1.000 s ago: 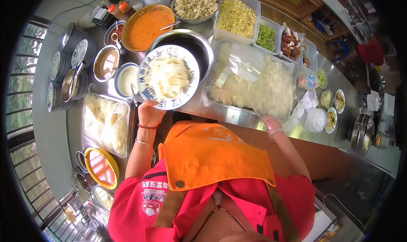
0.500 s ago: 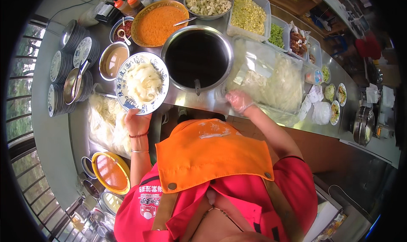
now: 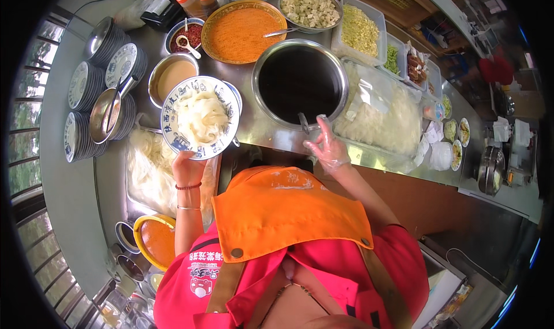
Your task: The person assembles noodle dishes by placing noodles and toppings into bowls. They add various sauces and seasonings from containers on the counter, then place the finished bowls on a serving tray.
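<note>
My left hand [image 3: 186, 168] grips the near rim of a blue-and-white patterned plate [image 3: 173, 101] heaped with wide white noodles [image 3: 202, 117], held above the steel counter. My right hand [image 3: 328, 147], in a thin clear glove, hovers with its fingers apart at the near rim of a large steel pot of dark liquid [image 3: 300, 82], next to a ladle handle [image 3: 303, 123] that sticks out of the pot. The gloved hand holds nothing.
A wide bowl of orange-red sauce [image 3: 241, 34], a tan sauce bowl [image 3: 173, 75], a chili bowl [image 3: 187, 36] and trays of toppings [image 3: 358, 29] line the back. A bagged noodle tray [image 3: 381, 113] lies right; stacked plates [image 3: 86, 107] stand left, more noodles [image 3: 147, 167] below them.
The plate of noodles has moved left and toward me, off the dark pot. My right hand has swung left from the noodle tray to the pot's near rim.
</note>
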Action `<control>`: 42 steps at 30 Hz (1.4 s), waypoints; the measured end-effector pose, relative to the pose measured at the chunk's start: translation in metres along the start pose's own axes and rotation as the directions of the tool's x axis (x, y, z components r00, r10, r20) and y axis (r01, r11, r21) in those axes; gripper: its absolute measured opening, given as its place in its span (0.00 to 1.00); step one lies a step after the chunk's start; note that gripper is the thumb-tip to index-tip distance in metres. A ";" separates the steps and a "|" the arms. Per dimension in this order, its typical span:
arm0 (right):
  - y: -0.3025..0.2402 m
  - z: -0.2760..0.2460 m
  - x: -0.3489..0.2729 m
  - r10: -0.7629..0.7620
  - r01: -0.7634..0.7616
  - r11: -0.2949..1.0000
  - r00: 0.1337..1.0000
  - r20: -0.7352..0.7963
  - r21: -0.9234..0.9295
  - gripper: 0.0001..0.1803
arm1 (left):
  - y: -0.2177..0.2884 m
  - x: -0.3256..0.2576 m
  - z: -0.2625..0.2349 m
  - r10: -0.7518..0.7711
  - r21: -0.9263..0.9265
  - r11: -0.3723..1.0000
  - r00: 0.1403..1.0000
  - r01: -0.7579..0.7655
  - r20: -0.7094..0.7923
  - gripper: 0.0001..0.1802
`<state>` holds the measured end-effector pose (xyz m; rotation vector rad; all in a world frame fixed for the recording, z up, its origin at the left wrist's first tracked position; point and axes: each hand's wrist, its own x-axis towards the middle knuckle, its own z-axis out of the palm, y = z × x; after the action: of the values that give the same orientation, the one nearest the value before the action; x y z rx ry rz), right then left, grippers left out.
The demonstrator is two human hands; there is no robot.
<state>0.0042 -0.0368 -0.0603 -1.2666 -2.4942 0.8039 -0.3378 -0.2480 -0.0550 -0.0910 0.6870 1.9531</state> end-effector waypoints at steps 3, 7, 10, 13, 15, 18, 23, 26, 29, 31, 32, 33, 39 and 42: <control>-0.010 0.029 0.021 0.085 -0.071 0.960 0.996 -0.040 0.271 0.26 | 0.001 0.007 -0.006 -0.031 0.046 0.998 0.999 0.032 -0.016 0.40; -0.045 0.014 0.060 0.402 -0.243 0.647 0.914 -0.053 0.723 0.12 | 0.000 0.011 0.003 -0.102 0.084 0.992 0.994 0.098 0.045 0.41; -0.014 0.035 0.105 0.323 -0.141 0.813 0.916 -0.237 0.565 0.12 | -0.004 0.024 0.003 -0.211 0.092 0.975 0.970 0.200 0.119 0.40; -0.024 0.031 0.122 0.226 -0.100 0.825 0.960 -0.163 0.556 0.09 | -0.012 0.035 0.005 -0.232 0.067 0.972 0.961 0.224 0.152 0.38; -0.031 0.018 0.117 -0.054 0.091 0.955 0.989 -0.137 0.283 0.07 | -0.017 0.040 0.014 -0.250 0.075 0.968 0.957 0.241 0.148 0.37; -0.028 0.015 0.110 -0.256 0.264 0.956 0.964 -0.077 0.128 0.05 | -0.020 0.045 0.011 -0.245 0.089 0.968 0.961 0.235 0.126 0.35; -0.012 -0.011 0.100 -0.086 0.088 0.994 0.996 -0.033 0.061 0.03 | -0.025 0.046 0.029 -0.317 0.117 0.946 0.936 0.301 0.152 0.35; -0.009 -0.008 0.108 -0.046 0.063 0.996 0.969 -0.243 0.060 0.02 | -0.029 0.047 0.038 -0.340 0.135 0.938 0.923 0.319 0.182 0.37; 0.001 0.005 0.111 0.129 -0.043 0.916 0.973 -0.189 0.399 0.06 | -0.033 0.052 0.037 -0.368 0.135 0.928 0.909 0.347 0.194 0.39; -0.011 0.005 0.111 0.365 -0.217 0.644 0.930 -0.046 0.734 0.12 | -0.031 0.052 0.036 -0.354 0.130 0.934 0.914 0.334 0.197 0.38; -0.003 0.002 0.113 0.376 -0.215 0.571 0.926 -0.019 0.792 0.14 | -0.031 0.051 0.038 -0.345 0.126 0.937 0.919 0.325 0.192 0.38; 0.001 -0.002 0.113 0.388 -0.215 0.528 0.921 -0.008 0.822 0.14 | -0.030 0.050 0.043 -0.352 0.139 0.934 0.915 0.329 0.196 0.38; -0.007 -0.045 0.083 0.484 -0.166 0.424 0.872 -0.068 0.890 0.15 | -0.035 0.066 0.027 -0.363 0.181 0.927 0.904 0.327 0.227 0.37; -0.006 -0.062 0.077 0.500 -0.167 0.479 0.859 -0.111 0.862 0.15 | -0.037 0.068 0.028 -0.360 0.177 0.929 0.902 0.324 0.240 0.37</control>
<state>-0.0189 0.0443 -0.0087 -1.3343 -1.2193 1.4646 -0.3324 -0.1675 -0.0710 0.1270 0.5745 1.5391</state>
